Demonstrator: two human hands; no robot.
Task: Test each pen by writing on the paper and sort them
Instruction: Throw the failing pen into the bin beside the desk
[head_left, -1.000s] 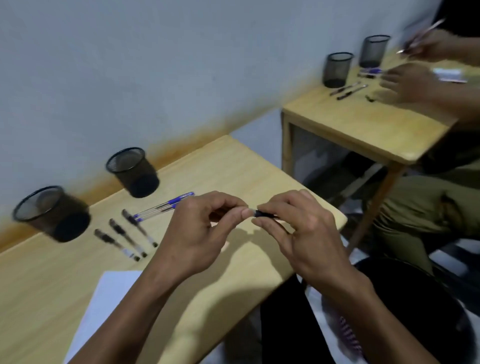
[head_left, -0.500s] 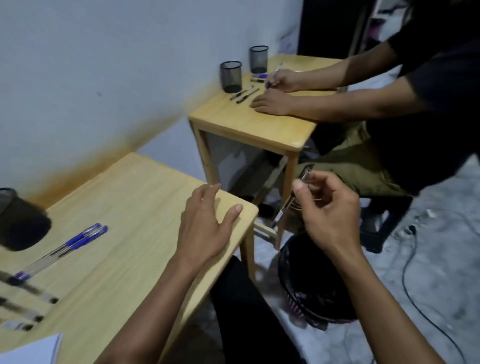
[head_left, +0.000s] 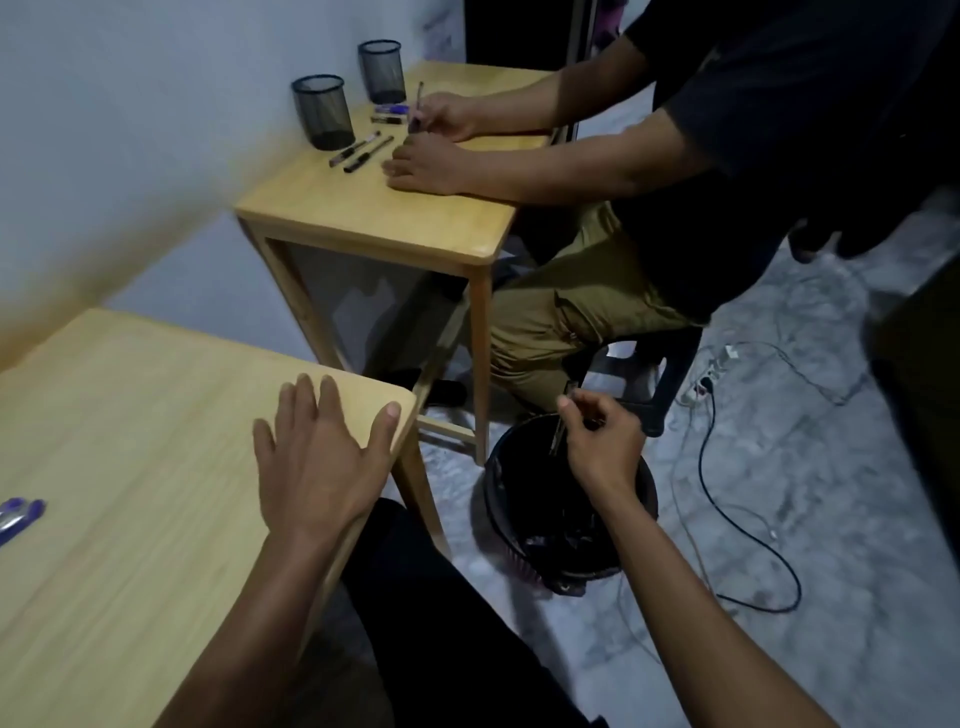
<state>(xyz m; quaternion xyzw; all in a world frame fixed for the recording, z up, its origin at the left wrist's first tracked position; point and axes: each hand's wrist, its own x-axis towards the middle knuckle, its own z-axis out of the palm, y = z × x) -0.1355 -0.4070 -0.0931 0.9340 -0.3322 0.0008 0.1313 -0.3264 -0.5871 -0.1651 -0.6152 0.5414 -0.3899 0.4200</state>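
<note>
Right hand (head_left: 602, 441) pinches a dark pen (head_left: 562, 418), near upright, above the black waste bin (head_left: 498, 499) on the floor. Left hand (head_left: 317, 457) lies flat, fingers spread, on tabletop (head_left: 130, 415) corner.

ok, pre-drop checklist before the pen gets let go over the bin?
1. Pen in grip: right hand pinches the thin dark pen. ok.
2. Pen over the target: it hangs above the opening of the round black waste bin on the floor. ok.
3. Bin opening free: nothing covers it apart from the hand. ok.
4. Left hand out of the way: flat on the corner of the light wooden table. ok.
5. Pen capped or not: too dark and small to see. cannot tell.
6. Pen was tested as dead: no paper in view. cannot tell.
</note>
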